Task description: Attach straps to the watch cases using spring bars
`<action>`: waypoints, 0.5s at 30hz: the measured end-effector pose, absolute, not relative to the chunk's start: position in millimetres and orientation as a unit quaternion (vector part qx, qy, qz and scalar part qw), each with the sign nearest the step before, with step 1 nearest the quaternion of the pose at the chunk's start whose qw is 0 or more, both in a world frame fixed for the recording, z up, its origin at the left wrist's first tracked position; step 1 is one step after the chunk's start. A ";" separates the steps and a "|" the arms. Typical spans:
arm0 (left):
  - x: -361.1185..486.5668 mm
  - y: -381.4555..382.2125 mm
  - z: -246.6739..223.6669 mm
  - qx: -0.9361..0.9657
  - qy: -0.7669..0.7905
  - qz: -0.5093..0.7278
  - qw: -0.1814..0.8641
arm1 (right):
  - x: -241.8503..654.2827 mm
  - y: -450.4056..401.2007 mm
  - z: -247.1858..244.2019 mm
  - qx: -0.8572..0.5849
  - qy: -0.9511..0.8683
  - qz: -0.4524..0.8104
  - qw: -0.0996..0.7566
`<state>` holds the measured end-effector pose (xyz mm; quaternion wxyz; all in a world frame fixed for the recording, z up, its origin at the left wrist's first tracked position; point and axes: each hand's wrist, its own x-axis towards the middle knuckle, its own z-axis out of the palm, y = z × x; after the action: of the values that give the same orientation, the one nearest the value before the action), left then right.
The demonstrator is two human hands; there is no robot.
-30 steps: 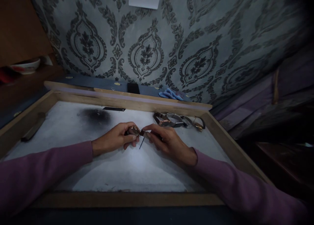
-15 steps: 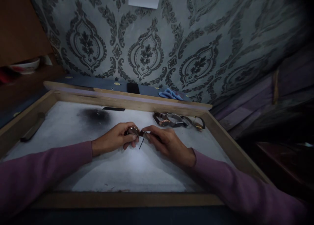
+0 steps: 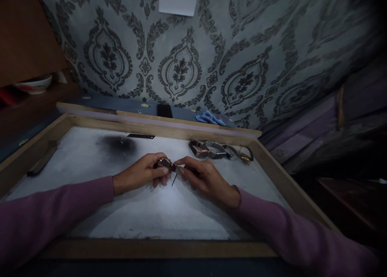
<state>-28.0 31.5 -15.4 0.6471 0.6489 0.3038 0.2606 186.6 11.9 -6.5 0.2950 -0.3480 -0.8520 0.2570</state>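
Observation:
My left hand (image 3: 144, 173) grips a round-faced watch (image 3: 164, 163) between thumb and fingers, above the white surface of a wooden-framed tray (image 3: 160, 246). My right hand (image 3: 208, 177) pinches a small flat piece (image 3: 176, 169) against the watch's right side; whether it is a tool or part of the strap is hard to tell. A thin dark stick (image 3: 174, 180) shows just below the fingertips. Several watches (image 3: 215, 148) stand in a row at the tray's back right.
A thin black strip (image 3: 140, 136) lies near the back edge, and a long dark tool (image 3: 42, 160) at the left side. Beyond the back rim are a dark flat object (image 3: 164, 111) and a blue cloth (image 3: 210, 117). A bowl (image 3: 34, 84) sits on the left shelf.
The whole view has shifted slightly, so things appear a little lower. Both hands keep nearly the same hold at the watch.

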 end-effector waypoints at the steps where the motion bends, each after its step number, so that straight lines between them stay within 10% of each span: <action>1: -27.9 31.4 -15.8 0.646 0.302 0.261 0.650 | 186.6 11.8 -6.6 -0.348 -0.851 0.261 0.294; 15: -24.6 25.9 -13.3 0.521 0.302 0.286 0.746 | 181.8 6.3 -5.5 -0.364 -0.808 0.347 0.307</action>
<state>-24.6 25.9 -13.3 0.7456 0.5205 0.3021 0.2860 181.8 6.3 -5.5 0.3066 -0.3637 -0.8082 0.3471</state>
